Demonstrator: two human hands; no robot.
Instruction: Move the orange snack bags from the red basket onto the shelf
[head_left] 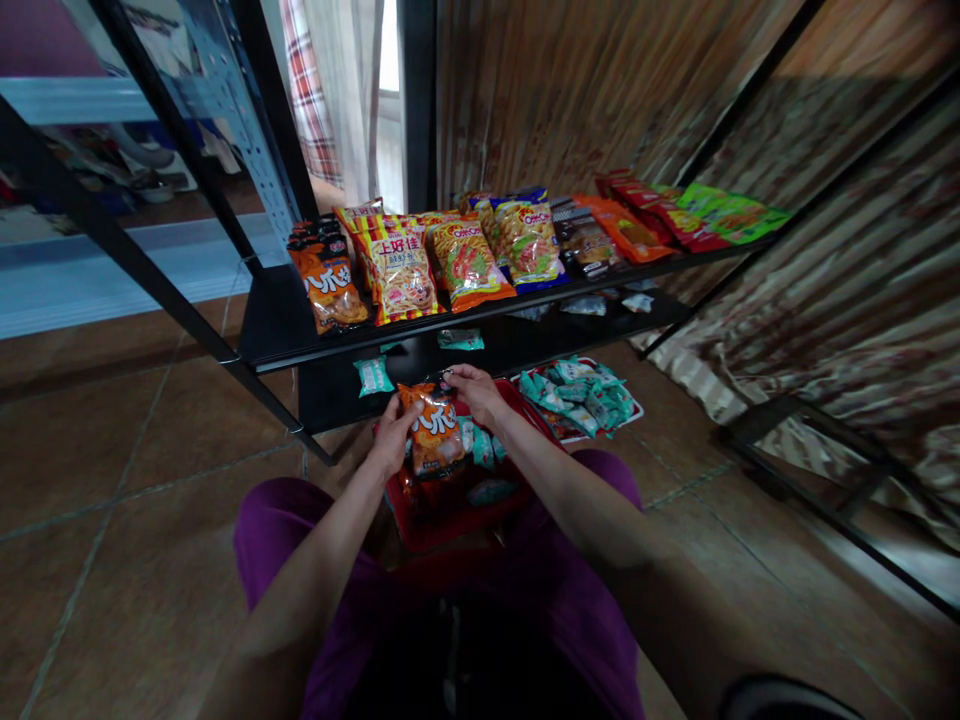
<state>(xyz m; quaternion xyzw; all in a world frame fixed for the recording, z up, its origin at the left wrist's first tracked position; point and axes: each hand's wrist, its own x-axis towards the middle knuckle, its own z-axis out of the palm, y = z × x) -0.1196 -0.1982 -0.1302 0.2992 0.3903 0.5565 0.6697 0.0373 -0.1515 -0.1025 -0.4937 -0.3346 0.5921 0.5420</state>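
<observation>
The fingers of your left hand (390, 438) were closed on an orange-and-black snack bag (437, 437), gripping its side edge at nine o'clock with the thumb over the front. Those of your right hand (480, 396) pinched its top corner at about one o'clock. The bag was held near upright above a red basket (431, 540) between your knees; whether its bottom edge touched what lay below, you could not tell from this view.

With the bag as the clock's centre, teal packets (480, 447) lay in the basket at three o'clock, and a tray (638, 411) heaped with more sat on the floor between two and three. Towards eleven, a bag of like print (331, 288) leaned at the end of the upper shelf (268, 318), above the lower shelf (322, 408).

The weak point seemed to be your right-hand pinch: it took only a corner, so had your left hand loosened first, the bag could have swung or slipped into the basket. Squeezing the side too hard might have crushed the contents. A lift towards twelve risked a knock against the upper shelf's front edge, which overhung that path.
</observation>
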